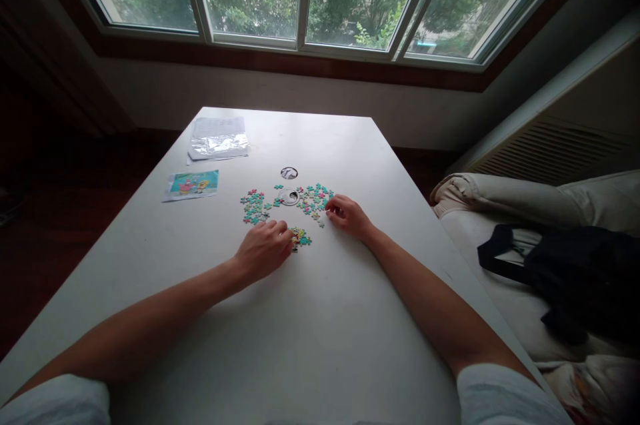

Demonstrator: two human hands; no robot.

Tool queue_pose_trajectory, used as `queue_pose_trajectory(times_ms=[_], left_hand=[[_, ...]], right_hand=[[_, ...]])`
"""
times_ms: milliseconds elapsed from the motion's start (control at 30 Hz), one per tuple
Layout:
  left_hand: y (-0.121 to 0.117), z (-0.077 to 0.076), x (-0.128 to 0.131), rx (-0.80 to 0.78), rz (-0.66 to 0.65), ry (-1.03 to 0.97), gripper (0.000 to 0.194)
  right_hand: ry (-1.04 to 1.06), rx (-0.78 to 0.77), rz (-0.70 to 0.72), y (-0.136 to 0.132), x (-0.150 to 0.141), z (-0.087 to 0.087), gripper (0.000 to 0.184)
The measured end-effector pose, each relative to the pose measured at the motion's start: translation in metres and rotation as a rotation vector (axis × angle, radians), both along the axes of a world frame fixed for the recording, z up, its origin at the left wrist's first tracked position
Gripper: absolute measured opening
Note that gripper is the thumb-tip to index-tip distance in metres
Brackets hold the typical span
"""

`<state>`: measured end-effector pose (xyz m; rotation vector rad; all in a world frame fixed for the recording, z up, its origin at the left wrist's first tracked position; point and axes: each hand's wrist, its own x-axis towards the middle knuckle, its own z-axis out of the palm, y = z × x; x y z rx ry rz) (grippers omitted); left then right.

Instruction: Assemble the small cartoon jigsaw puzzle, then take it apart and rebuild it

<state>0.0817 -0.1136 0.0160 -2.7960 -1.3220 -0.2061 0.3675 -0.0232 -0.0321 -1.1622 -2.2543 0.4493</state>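
Small jigsaw puzzle pieces lie on the white table in loose groups: a left pile (pixel 254 206), a right pile (pixel 315 198) and a nearer yellow-and-teal cluster (pixel 302 238). My left hand (pixel 265 246) is closed, knuckles up, with its fingertips at the left side of the near cluster; what they pinch is hidden. At the edge of the right pile, my right hand (pixel 346 215) rests with curled fingers, thumb and forefinger close together by the pieces. Anything between them is too small to make out.
A cartoon picture sheet (pixel 193 185) lies on the table (pixel 300 345) at left, below a clear plastic packet with paper (pixel 219 138). Two round table fittings (pixel 289 173) sit among and behind the pieces. To the right is a pale sofa (pixel 510 211) with a dark bag (pixel 585 271).
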Motion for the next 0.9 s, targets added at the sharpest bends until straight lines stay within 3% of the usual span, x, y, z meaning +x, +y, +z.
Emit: queue_pose_trajectory(times_ms=[133,267,467,700,900], left_hand=[[0.013,0.006,-0.015,0.038,0.136,0.065,0.027],[0.02,0.007,-0.027,0.014,0.209,0.125,0.023],[0.029,0.002,-0.033,0.02,0.233,0.053,0.019],[0.044,-0.013,-0.04,0.103,0.272,0.018,0.016],[0.045,-0.017,-0.038,0.072,0.23,-0.044,0.018]], right_hand=[[-0.156,0.027,0.14,-0.001,0.0,0.003,0.02],[-0.17,0.076,0.076,0.001,-0.003,0.0,0.016],[-0.143,0.103,-0.009,0.0,-0.004,-0.003,0.013],[-0.232,0.104,0.101,-0.005,-0.006,0.0,0.01],[-0.204,0.112,-0.036,0.0,-0.009,-0.005,0.012]])
